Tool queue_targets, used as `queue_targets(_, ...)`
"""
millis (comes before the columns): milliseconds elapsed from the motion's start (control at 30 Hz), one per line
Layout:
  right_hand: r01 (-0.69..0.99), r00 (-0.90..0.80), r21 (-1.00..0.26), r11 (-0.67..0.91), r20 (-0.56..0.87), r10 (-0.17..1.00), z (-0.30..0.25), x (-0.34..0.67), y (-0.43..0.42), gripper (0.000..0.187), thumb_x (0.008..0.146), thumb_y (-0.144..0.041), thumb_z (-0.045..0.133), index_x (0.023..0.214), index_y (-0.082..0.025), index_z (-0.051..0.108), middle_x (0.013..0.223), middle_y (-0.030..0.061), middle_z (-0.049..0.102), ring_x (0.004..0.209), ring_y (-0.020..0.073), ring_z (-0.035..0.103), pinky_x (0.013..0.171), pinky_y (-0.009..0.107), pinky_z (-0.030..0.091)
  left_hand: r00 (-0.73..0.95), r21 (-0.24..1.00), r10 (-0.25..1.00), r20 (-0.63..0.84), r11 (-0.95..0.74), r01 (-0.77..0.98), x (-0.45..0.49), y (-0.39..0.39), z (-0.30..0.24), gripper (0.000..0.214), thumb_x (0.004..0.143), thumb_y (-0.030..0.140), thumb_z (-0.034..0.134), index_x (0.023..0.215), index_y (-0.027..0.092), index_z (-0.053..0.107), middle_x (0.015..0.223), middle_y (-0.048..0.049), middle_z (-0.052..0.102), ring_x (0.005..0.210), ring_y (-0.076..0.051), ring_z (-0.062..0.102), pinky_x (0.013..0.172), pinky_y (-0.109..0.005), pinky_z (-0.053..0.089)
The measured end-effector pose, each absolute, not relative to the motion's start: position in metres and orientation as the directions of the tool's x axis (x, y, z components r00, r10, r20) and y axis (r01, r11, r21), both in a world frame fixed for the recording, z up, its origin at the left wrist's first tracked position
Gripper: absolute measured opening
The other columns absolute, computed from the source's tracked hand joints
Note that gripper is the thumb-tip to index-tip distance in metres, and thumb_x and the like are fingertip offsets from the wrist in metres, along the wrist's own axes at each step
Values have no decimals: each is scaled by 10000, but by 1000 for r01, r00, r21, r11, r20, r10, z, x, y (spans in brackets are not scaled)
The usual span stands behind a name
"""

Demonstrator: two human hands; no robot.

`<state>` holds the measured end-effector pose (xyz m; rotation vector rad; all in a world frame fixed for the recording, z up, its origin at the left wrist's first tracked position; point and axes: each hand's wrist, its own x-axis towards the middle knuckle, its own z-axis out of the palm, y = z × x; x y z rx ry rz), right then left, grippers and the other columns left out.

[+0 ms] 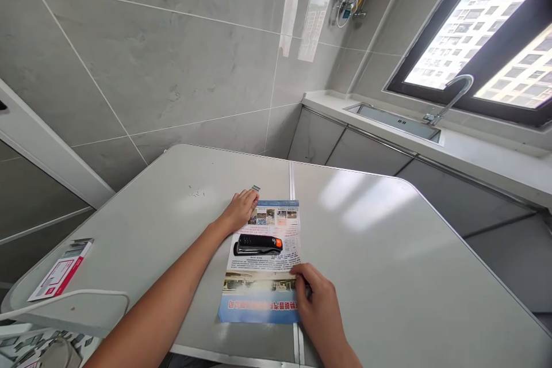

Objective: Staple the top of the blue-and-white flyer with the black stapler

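A printed leaflet (263,313) lies on the table, its text upside down to me. On it rests a black stapler (259,244) with an orange end pointing right. My left hand (240,211) is at the leaflet's far left corner, fingers bent and close together. A short grey strip, like a row of staples (256,188), shows right at those fingertips; whether they grip it is hidden. My right hand (319,296) is at the leaflet's near right edge, fingers curled, with the index fingertip and thumb on the paper.
The pale folding table (379,253) has a metal seam down its middle. Loose staples (197,192) lie at far left. A red and white box (62,270) and a white cable (86,292) are at the left edge. A counter with a sink (394,121) stands beyond, right.
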<state>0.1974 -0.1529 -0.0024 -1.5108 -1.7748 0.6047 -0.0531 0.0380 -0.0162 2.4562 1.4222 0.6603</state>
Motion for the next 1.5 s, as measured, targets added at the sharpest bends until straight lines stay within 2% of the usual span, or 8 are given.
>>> queue_targets(133,653,11,-741,155,214,977,-7,213,-170,300,986,-315,444,904,-242,723,829,62,755,700,219,712,643,296,550,482,404,835,266,-550,731,-43,32,-17,141,1070,261,410,1134,223,531,1134,-76,639,1063,-251,571,901,-409,408)
queue_targets(267,662,93,-740,118,238,967,-13,226,-176,321,953,-363,488,893,-238,777,843,87,791,687,238,738,643,309,583,513,387,817,265,-577,719,-40,29,-15,251,1040,254,484,1289,255,519,1269,-88,596,1166,-268,550,966,-437,418)
queue_targets(500,724,256,-688,-52,198,946,-25,242,-177,385,888,-399,509,859,-218,847,790,99,811,557,238,715,626,310,587,606,364,748,270,-662,655,-42,26,-7,222,1047,310,514,1145,290,713,1245,-82,584,1186,-258,543,1007,-432,411)
queue_targets(700,742,260,-664,-90,161,952,-37,260,-187,382,895,-431,533,936,-247,865,831,86,820,620,254,751,643,312,593,688,359,693,216,-712,603,-43,21,-2,315,1017,390,584,1311,378,697,1257,-66,595,1163,-254,556,1030,-434,390)
queue_targets(900,740,321,-662,-124,185,929,-30,267,-177,406,873,-454,515,900,-251,865,734,88,799,518,253,694,608,345,573,717,313,673,183,-731,607,-37,19,-2,424,1015,458,576,1438,433,589,1373,-71,567,1265,-292,514,1079,-475,345)
queue_targets(1167,785,256,-598,-162,75,964,-23,276,-156,381,886,-432,497,936,-292,848,807,60,810,683,269,751,655,351,562,647,259,730,221,-683,682,-28,21,-10,368,1023,462,569,1374,381,643,1417,-88,531,1315,-311,458,1159,-555,280)
queue_targets(1367,869,207,-486,-94,185,961,3,288,-143,336,886,-383,498,909,-282,817,788,67,779,664,257,709,625,350,515,649,276,725,232,-688,671,-28,19,-8,377,1030,467,550,1392,407,638,1425,-86,512,1307,-306,465,1149,-544,311)
queue_targets(1500,785,-66,-586,201,243,968,46,282,-102,282,947,-395,546,1017,-260,783,726,40,698,625,207,616,640,336,495,639,298,737,220,-675,675,-28,20,-10,381,1018,457,579,1391,411,637,1384,-82,529,1254,-288,503,1129,-531,327)
